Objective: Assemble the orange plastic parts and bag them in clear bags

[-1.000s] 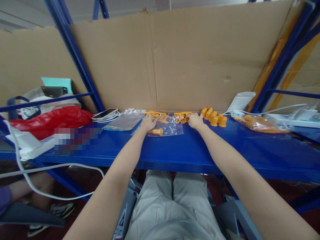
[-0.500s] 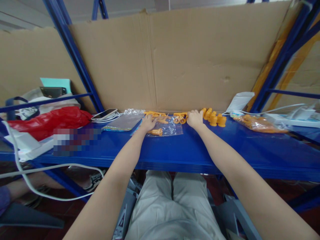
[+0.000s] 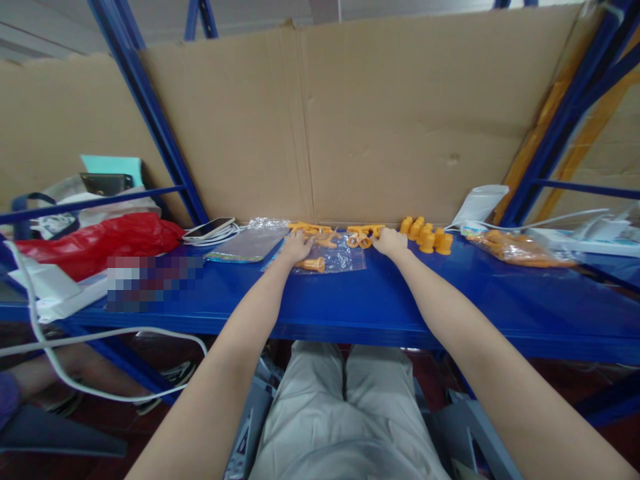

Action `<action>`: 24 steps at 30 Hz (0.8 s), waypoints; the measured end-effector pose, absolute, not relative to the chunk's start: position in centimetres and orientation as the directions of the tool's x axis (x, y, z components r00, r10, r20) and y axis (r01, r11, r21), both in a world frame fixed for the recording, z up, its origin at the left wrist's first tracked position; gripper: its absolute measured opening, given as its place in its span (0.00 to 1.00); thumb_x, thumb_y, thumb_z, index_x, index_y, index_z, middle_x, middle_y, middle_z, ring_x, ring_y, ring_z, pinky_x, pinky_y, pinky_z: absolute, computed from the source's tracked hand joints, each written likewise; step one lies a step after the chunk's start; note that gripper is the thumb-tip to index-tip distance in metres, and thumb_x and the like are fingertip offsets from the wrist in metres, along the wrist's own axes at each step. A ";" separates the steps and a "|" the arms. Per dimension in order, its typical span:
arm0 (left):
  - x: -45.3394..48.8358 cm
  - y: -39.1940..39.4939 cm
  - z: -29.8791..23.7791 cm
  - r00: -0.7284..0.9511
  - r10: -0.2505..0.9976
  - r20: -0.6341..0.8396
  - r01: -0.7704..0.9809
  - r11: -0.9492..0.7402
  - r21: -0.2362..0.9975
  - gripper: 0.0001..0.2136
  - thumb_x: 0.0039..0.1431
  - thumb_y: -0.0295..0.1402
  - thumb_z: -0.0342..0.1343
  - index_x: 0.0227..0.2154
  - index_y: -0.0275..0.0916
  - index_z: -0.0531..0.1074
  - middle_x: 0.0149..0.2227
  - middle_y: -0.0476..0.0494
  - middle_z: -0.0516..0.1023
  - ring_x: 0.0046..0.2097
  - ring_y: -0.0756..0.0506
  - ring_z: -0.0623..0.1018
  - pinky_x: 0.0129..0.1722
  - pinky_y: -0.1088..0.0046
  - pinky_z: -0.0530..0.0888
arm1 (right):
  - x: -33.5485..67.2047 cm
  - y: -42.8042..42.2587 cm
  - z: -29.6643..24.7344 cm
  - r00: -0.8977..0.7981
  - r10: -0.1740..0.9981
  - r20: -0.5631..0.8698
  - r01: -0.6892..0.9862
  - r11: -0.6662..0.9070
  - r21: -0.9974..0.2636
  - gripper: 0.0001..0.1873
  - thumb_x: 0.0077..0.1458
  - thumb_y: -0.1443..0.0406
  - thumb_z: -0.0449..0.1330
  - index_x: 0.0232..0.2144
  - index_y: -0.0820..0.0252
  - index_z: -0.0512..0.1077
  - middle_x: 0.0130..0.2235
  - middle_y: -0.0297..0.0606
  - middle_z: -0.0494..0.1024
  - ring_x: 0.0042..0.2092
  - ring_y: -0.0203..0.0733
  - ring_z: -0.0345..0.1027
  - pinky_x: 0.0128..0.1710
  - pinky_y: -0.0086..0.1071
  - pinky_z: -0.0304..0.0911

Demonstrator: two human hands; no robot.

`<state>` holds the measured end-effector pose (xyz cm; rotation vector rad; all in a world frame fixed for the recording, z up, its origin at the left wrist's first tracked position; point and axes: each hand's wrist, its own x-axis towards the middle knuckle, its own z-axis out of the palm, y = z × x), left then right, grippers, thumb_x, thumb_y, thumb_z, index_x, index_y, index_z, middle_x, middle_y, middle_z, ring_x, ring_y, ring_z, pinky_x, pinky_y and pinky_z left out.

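My left hand [image 3: 298,247] lies over the left side of a clear plastic bag [image 3: 345,260], fingers apart and holding nothing I can see. Orange plastic parts [image 3: 325,238] lie on and behind the bag, and a flared orange tube-shaped piece [image 3: 313,265] rests just right of this hand. My right hand [image 3: 391,241] is closed, its fingertips at the right end of an orange plastic part [image 3: 364,229] with a long bar. Two orange rings [image 3: 359,241] lie just below that bar. Several orange bell-shaped pieces [image 3: 427,238] stand right of my right hand.
A filled bag of orange parts [image 3: 520,247] and a white power strip [image 3: 600,241] are at the right. Flat plastic packets [image 3: 247,243], a phone [image 3: 213,228] and a red bag [image 3: 110,243] sit leftward. Cardboard [image 3: 380,120] walls the back. A person's leg [image 3: 90,373] shows lower left.
My right hand has lowered slightly, and its fingers are folded in more, uncovering the right end of the barred orange part. My left hand has stayed in place. The other person's feet have shifted.
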<state>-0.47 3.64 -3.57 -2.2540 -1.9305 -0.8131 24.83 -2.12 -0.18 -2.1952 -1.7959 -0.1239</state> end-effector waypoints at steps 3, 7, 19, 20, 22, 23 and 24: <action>-0.4 3.5 -3.5 0.073 0.906 0.418 0.939 -0.203 0.277 0.21 0.61 0.37 0.46 0.54 0.35 0.65 0.57 0.30 0.70 0.61 0.35 0.68 0.60 0.57 0.63 | 24.8 -2.1 -0.1 0.233 0.941 0.243 0.961 -0.185 -0.207 0.23 0.61 0.57 0.50 0.53 0.63 0.71 0.52 0.53 0.76 0.55 0.50 0.70 0.51 0.39 0.61; -0.3 3.3 -3.3 0.058 0.911 0.409 0.939 -0.189 0.287 0.21 0.61 0.37 0.47 0.55 0.34 0.65 0.58 0.29 0.69 0.62 0.36 0.67 0.60 0.59 0.63 | 24.7 -2.2 0.0 0.275 0.933 0.233 0.945 -0.217 -0.247 0.23 0.61 0.59 0.50 0.53 0.65 0.72 0.52 0.54 0.76 0.55 0.51 0.69 0.52 0.40 0.61; -0.3 3.3 -3.4 0.063 0.913 0.403 0.945 -0.184 0.271 0.21 0.62 0.37 0.46 0.55 0.34 0.64 0.59 0.30 0.69 0.62 0.37 0.67 0.61 0.61 0.62 | 25.4 -1.8 -0.5 0.328 0.910 0.254 0.928 -0.261 -0.265 0.27 0.59 0.53 0.54 0.55 0.64 0.68 0.54 0.55 0.74 0.57 0.52 0.68 0.54 0.42 0.60; -0.3 3.3 -3.4 0.060 0.915 0.399 0.947 -0.179 0.268 0.21 0.62 0.37 0.46 0.55 0.35 0.64 0.59 0.31 0.68 0.62 0.37 0.67 0.61 0.61 0.62 | 25.4 -1.8 -0.6 0.326 0.911 0.252 0.928 -0.258 -0.267 0.27 0.59 0.54 0.54 0.55 0.64 0.68 0.54 0.55 0.74 0.57 0.52 0.68 0.54 0.42 0.61; -0.3 3.4 -3.4 0.057 0.919 0.389 0.952 -0.168 0.257 0.21 0.62 0.37 0.46 0.56 0.36 0.64 0.60 0.32 0.68 0.62 0.37 0.66 0.61 0.61 0.62 | 25.6 -1.6 -0.7 0.325 0.915 0.241 0.925 -0.253 -0.284 0.27 0.59 0.55 0.55 0.55 0.66 0.68 0.54 0.55 0.74 0.56 0.52 0.68 0.54 0.41 0.61; -0.3 3.4 -3.4 0.060 0.921 0.385 0.954 -0.166 0.249 0.21 0.62 0.37 0.45 0.56 0.36 0.64 0.60 0.33 0.68 0.62 0.38 0.66 0.61 0.61 0.61 | 25.7 -1.5 -0.8 0.320 0.918 0.233 0.922 -0.247 -0.297 0.26 0.59 0.56 0.54 0.55 0.67 0.68 0.54 0.56 0.74 0.56 0.52 0.68 0.53 0.40 0.62; -0.4 3.4 -3.4 0.064 0.922 0.381 0.957 -0.165 0.240 0.21 0.63 0.37 0.45 0.56 0.36 0.64 0.60 0.33 0.68 0.63 0.38 0.66 0.62 0.61 0.61 | 25.8 -1.3 -0.9 0.311 0.923 0.224 0.921 -0.235 -0.310 0.26 0.60 0.57 0.54 0.55 0.67 0.68 0.54 0.56 0.74 0.56 0.52 0.69 0.52 0.39 0.63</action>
